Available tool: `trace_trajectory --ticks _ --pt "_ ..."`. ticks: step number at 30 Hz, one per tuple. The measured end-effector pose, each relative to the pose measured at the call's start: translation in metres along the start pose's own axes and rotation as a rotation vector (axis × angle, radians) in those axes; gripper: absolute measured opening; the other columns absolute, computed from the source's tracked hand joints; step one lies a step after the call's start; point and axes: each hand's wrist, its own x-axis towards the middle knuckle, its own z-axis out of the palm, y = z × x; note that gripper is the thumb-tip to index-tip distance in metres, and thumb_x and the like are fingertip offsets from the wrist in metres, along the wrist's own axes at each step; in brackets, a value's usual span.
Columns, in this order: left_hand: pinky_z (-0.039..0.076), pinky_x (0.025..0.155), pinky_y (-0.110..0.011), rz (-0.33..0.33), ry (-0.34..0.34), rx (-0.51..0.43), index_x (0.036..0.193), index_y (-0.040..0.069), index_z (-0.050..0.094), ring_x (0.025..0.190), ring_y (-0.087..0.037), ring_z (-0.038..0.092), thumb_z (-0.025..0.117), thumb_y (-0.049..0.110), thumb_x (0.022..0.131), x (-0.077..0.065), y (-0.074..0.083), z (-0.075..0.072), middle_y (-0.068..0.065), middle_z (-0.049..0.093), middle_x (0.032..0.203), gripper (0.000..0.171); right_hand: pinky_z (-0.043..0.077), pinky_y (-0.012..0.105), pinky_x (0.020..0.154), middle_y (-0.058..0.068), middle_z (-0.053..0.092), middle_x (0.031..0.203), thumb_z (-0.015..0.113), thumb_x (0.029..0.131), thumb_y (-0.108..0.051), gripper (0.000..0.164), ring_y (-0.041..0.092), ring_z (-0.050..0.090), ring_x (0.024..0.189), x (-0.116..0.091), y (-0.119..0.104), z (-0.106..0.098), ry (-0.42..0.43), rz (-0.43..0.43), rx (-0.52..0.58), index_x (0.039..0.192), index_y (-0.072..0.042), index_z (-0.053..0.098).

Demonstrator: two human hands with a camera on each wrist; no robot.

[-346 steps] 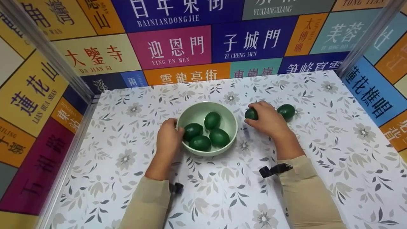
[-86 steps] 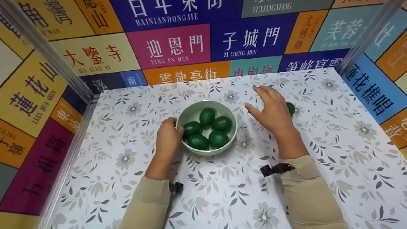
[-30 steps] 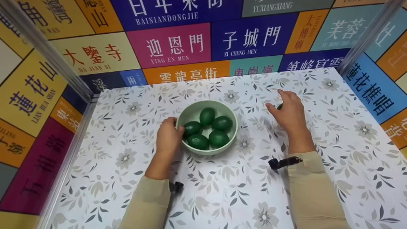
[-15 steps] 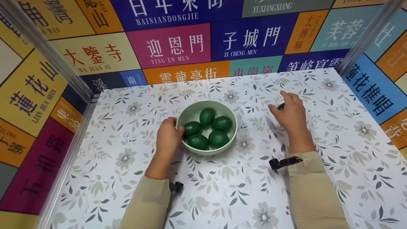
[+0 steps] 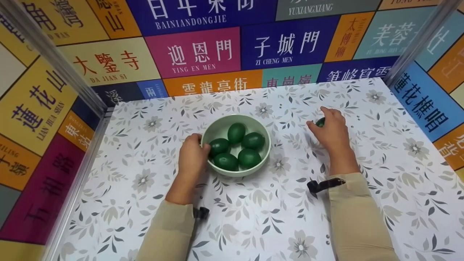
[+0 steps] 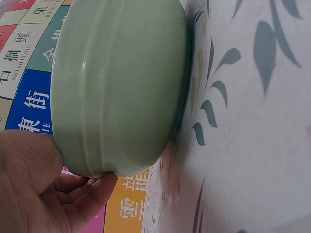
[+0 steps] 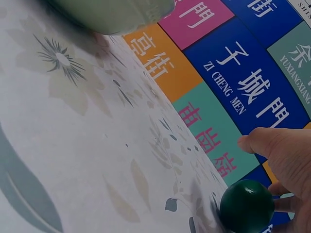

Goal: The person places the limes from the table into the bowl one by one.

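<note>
A pale green bowl [image 5: 236, 173] stands upright on the table, holding several smooth, dark green, egg-shaped fruits [image 5: 249, 158] that look like avocados. My left hand [image 5: 192, 154] grips the bowl's left side, thumb at the rim and fingers against the outer wall, as the left wrist view also shows. To the right of the bowl, my right hand [image 5: 331, 132] is spread around another green fruit [image 5: 320, 122] on the table. In the right wrist view the thumb stands off from this fruit [image 7: 247, 206], while other fingers reach behind it. Part of the fruit is hidden by the hand.
A white tablecloth [image 5: 253, 217] with grey flowers and leaves covers the table. Colourful panels with lettering [image 5: 203, 52] rise behind it and on both sides. A black strap [image 5: 322, 185] sits at the right wrist.
The fruit my right hand held earliest is gone from it, and the bowl has one more fruit. That hand then moved right to the other fruit. My left hand stays on the bowl.
</note>
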Motion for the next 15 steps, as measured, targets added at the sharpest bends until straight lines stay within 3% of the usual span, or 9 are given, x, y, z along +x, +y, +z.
trace_trajectory --ticks 15 --pt "0.052 0.096 -0.045 0.012 0.001 -0.002 0.119 0.000 0.067 0.104 -0.032 0.066 0.063 0.012 0.092 0.0013 -0.0015 0.0003 -0.017 0.070 0.111 0.029 0.028 0.065 0.120 0.028 0.030 0.161 0.065 0.099 -0.042 0.078 0.050 0.028 0.149 0.0027 0.0030 0.0034 -0.013 0.033 0.001 0.161 -0.008 0.033"
